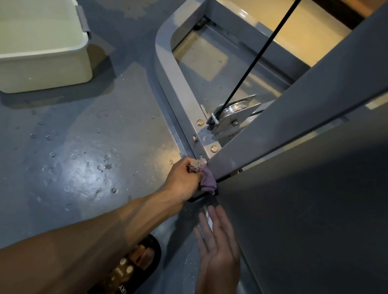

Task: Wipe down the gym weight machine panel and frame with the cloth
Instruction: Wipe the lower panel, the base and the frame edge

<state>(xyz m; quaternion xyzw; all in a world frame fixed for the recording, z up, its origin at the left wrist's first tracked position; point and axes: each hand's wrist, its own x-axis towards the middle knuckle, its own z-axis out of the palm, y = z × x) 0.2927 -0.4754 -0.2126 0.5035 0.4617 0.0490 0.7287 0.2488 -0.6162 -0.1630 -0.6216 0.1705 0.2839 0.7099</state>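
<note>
The cloth [208,181] is gripped by the left hand [183,180] against the frame [183,90]; the right hand [219,255] is spread flat nearby. Corners by that grip should be rubbed firmly.

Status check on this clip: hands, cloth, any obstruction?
Left hand grips purple cloth, pressed at base of grey panel. Right hand open, fingers straight, beside panel. Tub on floor, well apart. Nothing in the way.

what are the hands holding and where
The left hand grips the bunched cloth at its near end, against the frame's base. The right hand is open, holding nothing.
</note>
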